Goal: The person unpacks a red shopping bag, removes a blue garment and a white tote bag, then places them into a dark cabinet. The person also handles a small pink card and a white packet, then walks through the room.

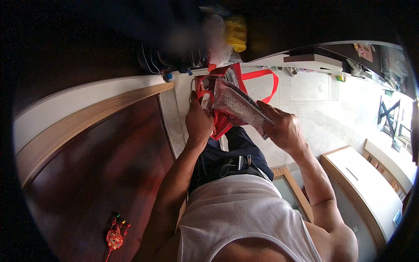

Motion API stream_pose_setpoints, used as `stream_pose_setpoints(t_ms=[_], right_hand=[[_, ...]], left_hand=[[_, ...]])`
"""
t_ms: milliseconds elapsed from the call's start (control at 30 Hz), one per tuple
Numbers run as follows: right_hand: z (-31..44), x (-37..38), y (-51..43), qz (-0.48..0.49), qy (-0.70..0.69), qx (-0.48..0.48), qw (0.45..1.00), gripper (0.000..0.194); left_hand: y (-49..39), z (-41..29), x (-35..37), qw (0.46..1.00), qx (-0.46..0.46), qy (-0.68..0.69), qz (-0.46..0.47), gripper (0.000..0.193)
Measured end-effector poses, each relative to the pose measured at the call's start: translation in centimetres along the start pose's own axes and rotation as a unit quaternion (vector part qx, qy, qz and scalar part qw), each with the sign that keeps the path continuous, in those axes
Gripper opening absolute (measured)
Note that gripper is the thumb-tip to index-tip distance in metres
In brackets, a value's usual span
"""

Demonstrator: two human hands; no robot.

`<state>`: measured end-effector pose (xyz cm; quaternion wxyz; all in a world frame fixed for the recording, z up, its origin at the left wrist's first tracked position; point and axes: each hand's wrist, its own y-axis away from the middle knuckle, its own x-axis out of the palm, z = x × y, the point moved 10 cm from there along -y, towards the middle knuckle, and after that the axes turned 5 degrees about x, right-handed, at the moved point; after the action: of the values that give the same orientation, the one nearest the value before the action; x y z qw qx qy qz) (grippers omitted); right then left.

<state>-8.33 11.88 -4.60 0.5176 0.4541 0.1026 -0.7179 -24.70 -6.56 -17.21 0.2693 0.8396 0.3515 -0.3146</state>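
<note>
A red tote bag (226,128) hangs in front of my legs, its mouth facing up. My left hand (199,120) grips the near left edge of the bag, close to a red strap. Slanting across the opening is a long, flat packet (240,104) in transparent plastic, with a pale speckled face and a dark edge. My right hand (286,129) holds the packet's lower right end; its other end is over or just inside the bag's mouth. Other plastic-wrapped contents show partly behind the packet, too hidden to name. A loose red handle (275,85) arches out on the right.
Above the bag hang a yellow plastic bag (236,34) and a whitish plastic bag (217,42). A dark reddish panel (108,170) with a red ornament (114,238) stands at left. Shoes (292,71) line the tiled floor (304,121). A white-topped cabinet (360,183) stands at right.
</note>
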Motion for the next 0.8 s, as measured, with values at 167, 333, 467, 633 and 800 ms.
stream_pose_setpoints(t_ms=[167,333,467,633,800], right_hand=[[2.1,-1.7,-0.5,-0.066,0.014,0.021,0.997,0.048],[-0.1,-3.3,-0.7,-0.092,0.016,0.063,0.994,0.048],[-0.2,-3.0,-0.7,-0.099,0.073,0.031,0.992,0.046],[2.0,1.1,-0.7,-0.016,0.193,-0.070,0.979,0.054],[0.6,4.0,-2.7,0.079,0.166,0.079,0.980,0.060]], left_hand=[[0.7,-1.1,-0.2,0.999,0.017,-0.003,-0.027,0.072],[0.4,0.0,0.8,0.999,0.028,0.038,-0.011,0.072],[0.4,0.0,-0.3,0.998,-0.006,0.065,0.016,0.068],[0.7,-1.0,-1.0,0.994,0.011,0.102,-0.025,0.066],[0.7,-3.0,-0.9,0.993,0.052,0.107,-0.026,0.064]])
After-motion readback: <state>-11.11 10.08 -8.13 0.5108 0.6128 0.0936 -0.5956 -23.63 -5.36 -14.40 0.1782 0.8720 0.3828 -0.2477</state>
